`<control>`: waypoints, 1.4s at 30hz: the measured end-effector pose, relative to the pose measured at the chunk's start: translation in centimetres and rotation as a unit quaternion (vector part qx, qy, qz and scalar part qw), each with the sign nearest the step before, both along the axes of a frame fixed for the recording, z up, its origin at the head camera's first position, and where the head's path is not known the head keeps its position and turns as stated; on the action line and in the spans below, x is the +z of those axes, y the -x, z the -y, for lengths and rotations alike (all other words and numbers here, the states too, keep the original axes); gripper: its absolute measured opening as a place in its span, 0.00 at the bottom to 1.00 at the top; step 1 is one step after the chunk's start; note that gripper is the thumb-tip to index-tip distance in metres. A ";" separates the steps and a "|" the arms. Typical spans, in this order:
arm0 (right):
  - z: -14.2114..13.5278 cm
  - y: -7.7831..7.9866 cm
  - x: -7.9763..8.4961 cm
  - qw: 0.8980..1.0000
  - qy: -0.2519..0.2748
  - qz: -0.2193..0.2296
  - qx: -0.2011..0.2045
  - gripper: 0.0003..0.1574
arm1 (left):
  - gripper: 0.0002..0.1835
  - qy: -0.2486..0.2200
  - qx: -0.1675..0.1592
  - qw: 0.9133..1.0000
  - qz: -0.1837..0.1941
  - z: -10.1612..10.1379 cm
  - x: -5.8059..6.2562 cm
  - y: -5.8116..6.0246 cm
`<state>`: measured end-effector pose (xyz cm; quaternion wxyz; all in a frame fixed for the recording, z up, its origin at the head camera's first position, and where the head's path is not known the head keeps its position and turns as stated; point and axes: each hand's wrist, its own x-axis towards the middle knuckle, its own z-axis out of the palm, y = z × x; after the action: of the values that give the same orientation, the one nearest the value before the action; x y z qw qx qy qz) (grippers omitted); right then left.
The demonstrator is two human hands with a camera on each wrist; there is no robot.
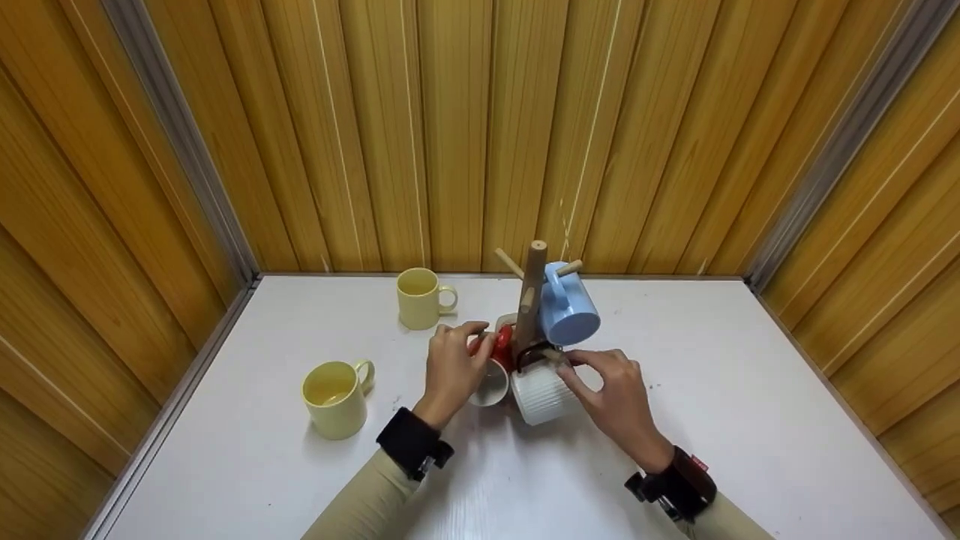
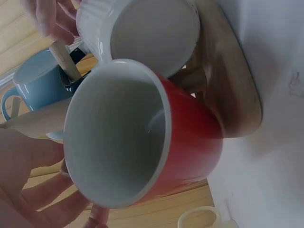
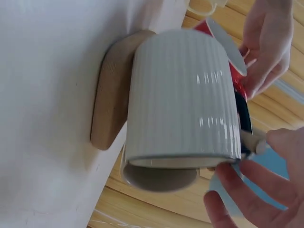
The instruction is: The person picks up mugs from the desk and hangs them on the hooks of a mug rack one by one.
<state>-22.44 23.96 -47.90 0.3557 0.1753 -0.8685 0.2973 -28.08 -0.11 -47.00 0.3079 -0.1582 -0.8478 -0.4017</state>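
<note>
A wooden mug tree [image 1: 534, 281] stands on the table with mugs on its pegs. At its left side my left hand [image 1: 454, 367] holds the red mug [image 2: 197, 137], whose white inside faces the left wrist camera. My right hand [image 1: 619, 397] pinches at the rim of the white ribbed mug [image 1: 544, 394], thumb beside the end of the wooden peg [image 3: 252, 141]. This mug lies sideways, its dark handle [image 3: 243, 114] around that peg. Above it the light blue mug [image 1: 574, 311] hangs tilted by its handle.
Two yellow mugs stand upright to the left, one at the back [image 1: 418, 304] and one nearer [image 1: 336, 409]. Behind the ribbed mug, another pale mug [image 3: 159, 179] shows its opening. The white table [image 1: 712, 390] meets wood-patterned walls [image 1: 450, 135].
</note>
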 end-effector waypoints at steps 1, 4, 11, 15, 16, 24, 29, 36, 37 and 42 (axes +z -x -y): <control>0.3 0.0 -0.1 1.000 0.001 -0.008 -0.004 0.14 | 0.09 -0.003 -0.005 1.000 0.006 0.0 0.0 0.1; 0.9 0.3 -0.4 0.999 0.002 -0.034 -0.014 0.18 | 0.08 -0.013 -0.022 0.999 0.021 0.1 -0.1 0.2; 1.5 1.2 -0.8 0.998 0.000 -0.062 -0.012 0.14 | 0.06 -0.041 -0.041 0.998 0.025 0.1 -0.3 0.3; 1.5 1.4 -0.6 0.998 -0.008 -0.063 -0.008 0.14 | 0.04 -0.058 -0.041 0.997 0.006 0.1 -0.5 0.4; 1.5 1.4 -0.6 0.998 -0.010 -0.061 -0.007 0.14 | 0.04 -0.062 -0.040 0.997 0.001 0.1 -0.5 0.4; 1.3 1.3 -0.5 0.998 -0.012 -0.061 -0.007 0.15 | 0.04 -0.073 -0.027 0.997 -0.010 -0.2 -0.7 0.4; 0.9 1.5 -0.7 0.997 -0.009 -0.071 -0.012 0.15 | 0.04 -0.086 -0.034 0.996 -0.018 -0.6 -0.9 0.2; 0.0 2.3 -0.6 0.998 0.000 -0.053 -0.015 0.14 | 0.05 -0.099 -0.041 0.994 0.000 -1.1 -1.1 0.0; 0.0 2.5 -0.6 0.999 0.002 -0.049 -0.014 0.15 | 0.06 -0.100 -0.038 0.994 0.003 -1.2 -1.1 0.0; -0.3 3.2 -1.1 0.999 0.034 -0.033 -0.006 0.15 | 0.07 -0.103 -0.034 0.994 0.008 -1.4 -1.2 -0.1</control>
<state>-25.67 24.30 -48.98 0.3918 0.1674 -0.8468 0.3184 -27.94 1.28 -48.20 0.3016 -0.1509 -0.7987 -0.4984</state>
